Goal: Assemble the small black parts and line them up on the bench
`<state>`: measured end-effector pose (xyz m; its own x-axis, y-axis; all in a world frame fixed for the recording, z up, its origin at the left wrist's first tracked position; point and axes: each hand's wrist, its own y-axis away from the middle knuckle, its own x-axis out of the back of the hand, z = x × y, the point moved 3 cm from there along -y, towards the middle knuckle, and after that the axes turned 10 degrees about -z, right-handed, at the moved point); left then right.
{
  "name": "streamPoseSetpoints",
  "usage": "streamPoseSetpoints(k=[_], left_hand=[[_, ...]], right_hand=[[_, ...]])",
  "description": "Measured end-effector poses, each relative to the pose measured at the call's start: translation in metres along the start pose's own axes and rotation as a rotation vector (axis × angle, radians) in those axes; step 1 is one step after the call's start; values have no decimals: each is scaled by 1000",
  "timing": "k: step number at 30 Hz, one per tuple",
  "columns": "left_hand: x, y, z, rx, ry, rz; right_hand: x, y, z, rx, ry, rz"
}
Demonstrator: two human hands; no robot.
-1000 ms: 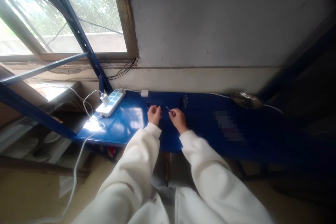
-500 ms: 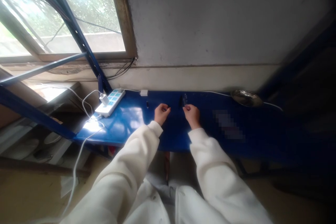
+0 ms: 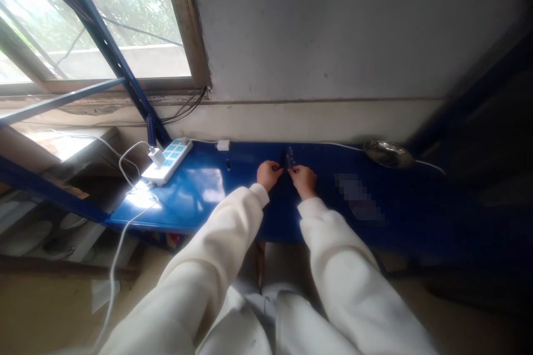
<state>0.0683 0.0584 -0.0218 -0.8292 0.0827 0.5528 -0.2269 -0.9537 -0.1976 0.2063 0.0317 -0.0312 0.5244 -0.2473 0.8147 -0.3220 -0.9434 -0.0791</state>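
Observation:
My right hand (image 3: 303,181) is closed in a pinch on the lower end of a small, clear strip with a bumpy edge (image 3: 290,155). Just left of that strip is a thin, dark piece (image 3: 283,157), too small and dim to name. My left hand (image 3: 268,174) is also closed, its fingertips at the lower end of the dark piece; what lies between them is hard to make out. Both hands are over the blue tabletop (image 3: 245,155), close together. A tiny black item (image 3: 228,165) lies on the table to the left of my left hand.
A white power strip (image 3: 169,162) with a plugged-in charger (image 3: 156,156) is at the table's left end. A white adapter (image 3: 224,145) stands by the wall. Toward the back right sits a shiny metal bowl-like object (image 3: 388,154). A blurred-out flat item (image 3: 360,197) lies right of my hands.
My left hand has moved right, up to the dark piece and close to my right hand. My right hand stays on the clear strip. The view has shifted slightly.

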Motion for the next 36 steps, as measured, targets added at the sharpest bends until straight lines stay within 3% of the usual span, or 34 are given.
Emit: streamPoseSetpoints(k=[12,27,31,34,36], left_hand=[[-6,1,9,111,-299,-79],[-8,2,4,128,-395,-111],[14,4,9,-21,-488,-109],[51,4,17,-184,-642,-50],[81,3,19,-216,-736,-10]], right_hand=[[-4,2,3,3,-5,-3],[0,11,0,52,-45,66],[5,14,0,57,-127,192],[8,15,0,91,-162,282],[9,16,-1,115,-176,324]])
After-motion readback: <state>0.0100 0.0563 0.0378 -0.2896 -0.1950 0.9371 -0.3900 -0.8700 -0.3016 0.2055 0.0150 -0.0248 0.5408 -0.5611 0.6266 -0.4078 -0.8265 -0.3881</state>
